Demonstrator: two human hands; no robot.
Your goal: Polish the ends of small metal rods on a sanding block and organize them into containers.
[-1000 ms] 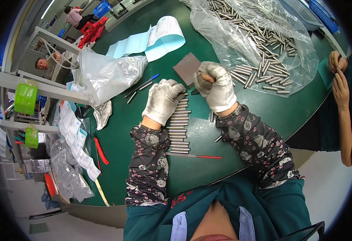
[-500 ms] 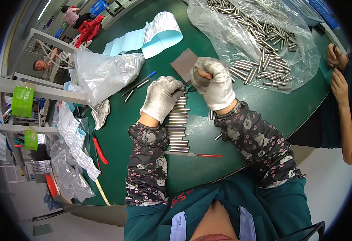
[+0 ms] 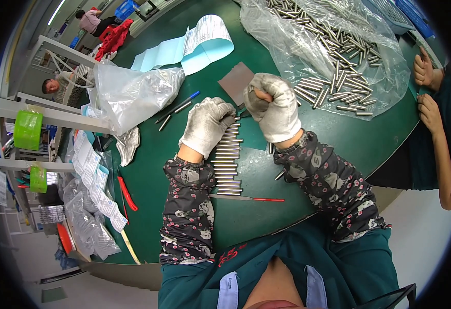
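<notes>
A column of short steel pins (image 3: 228,154) lies side by side on the green table in front of me. My left hand (image 3: 205,127), in a whitish glove, is closed over the far end of this column, and pin ends show beside its fingers. Whatever its fingertips grip is hidden. To the right, my gloved right hand (image 3: 274,108) is curled into a fist with a bare thumb showing. A small dark tip (image 3: 243,114) pokes out between the hands, but the rest of that thing is covered. Below the column lies a thin file with a red handle (image 3: 266,199).
Many loose pins lie on a clear plastic bag (image 3: 390,92) at the far right. A brown abrasive sheet (image 3: 236,82), blue-white papers (image 3: 205,44), a pen (image 3: 181,105) and red-handled pliers (image 3: 127,193) are around. A co-worker's hands (image 3: 429,110) are at the right edge.
My hands have stayed almost still. At the right edge, the co-worker's hands have moved apart, one slightly farther away and one nearer. A person in the left background has shifted.
</notes>
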